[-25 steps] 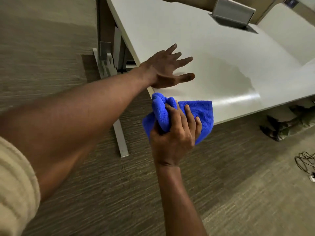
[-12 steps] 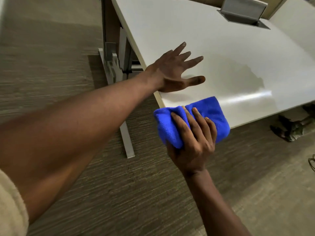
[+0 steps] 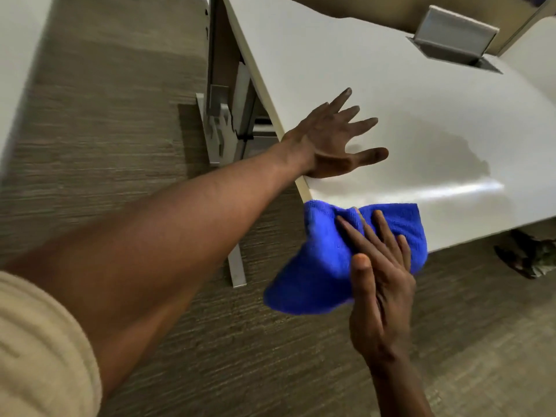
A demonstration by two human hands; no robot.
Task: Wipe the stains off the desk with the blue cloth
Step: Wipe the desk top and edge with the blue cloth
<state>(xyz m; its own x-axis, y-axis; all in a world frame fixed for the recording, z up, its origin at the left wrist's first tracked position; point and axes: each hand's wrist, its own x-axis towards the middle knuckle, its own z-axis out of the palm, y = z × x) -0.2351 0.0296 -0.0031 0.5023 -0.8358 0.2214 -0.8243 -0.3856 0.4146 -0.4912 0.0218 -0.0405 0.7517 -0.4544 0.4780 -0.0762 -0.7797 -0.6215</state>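
Head view, looking down at the near corner of a white surface (image 3: pixel 376 70) with carpet floor (image 3: pixel 105 130) all around it; the left hand (image 3: pixel 328 139) is flat and open, fingers spread, with the heel of the palm resting right by the left edge of the surface and the fingers pointing out across it; the left forearm runs back to a cream ribbed sleeve (image 3: pixel 39 350) pushed up at the bottom left.

The right hand (image 3: pixel 382 281) has the blue cloth (image 3: pixel 325 266) under it — fingers laid out long over the top of the cloth rather than balled in a fist, thumb up on the near side; can't really tell if it's pinching the fabric or just pressing on it. The cloth sits at the near corner of the surface; its far part lies on the white top, and the rest hangs off the edge over the carpet in a loose bunch.

I can't make out any actual stains from here — there's a greyish shadow and a bright streak of glare on the top just beyond the cloth. Further back there's a grey flip-up hatch (image 3: pixel 454 37) set in the surface, lid raised; the metal leg (image 3: pixel 222 115) and foot of the frame show under the left edge; something dark lies on the floor (image 3: pixel 526 257) at the right, too blurred to name.
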